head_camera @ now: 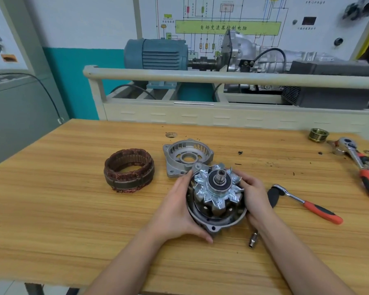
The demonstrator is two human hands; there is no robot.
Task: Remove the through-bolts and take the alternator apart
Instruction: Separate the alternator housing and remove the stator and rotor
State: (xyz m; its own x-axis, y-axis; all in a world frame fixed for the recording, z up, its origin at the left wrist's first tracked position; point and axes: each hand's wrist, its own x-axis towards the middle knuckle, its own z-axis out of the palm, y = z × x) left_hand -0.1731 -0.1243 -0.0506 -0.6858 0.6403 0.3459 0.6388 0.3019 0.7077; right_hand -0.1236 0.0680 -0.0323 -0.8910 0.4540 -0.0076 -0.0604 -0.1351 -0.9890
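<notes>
1. Left hand (179,207) cupped the rear housing (213,220), fingers curled around its left rim.
2. Right hand (252,192) gripped the rotor (218,188) seated in that housing, mid-table (73,209).

Head-worn, looking forward and down. Close over wooden table (73,209); wall diagram board (222,18) at top.

Rotor (218,188) in rear housing (213,222) between left hand (177,211) and right hand (254,194)

Wooden table (73,220): stator (129,170), housing (186,157), ratchets (307,204).
</notes>
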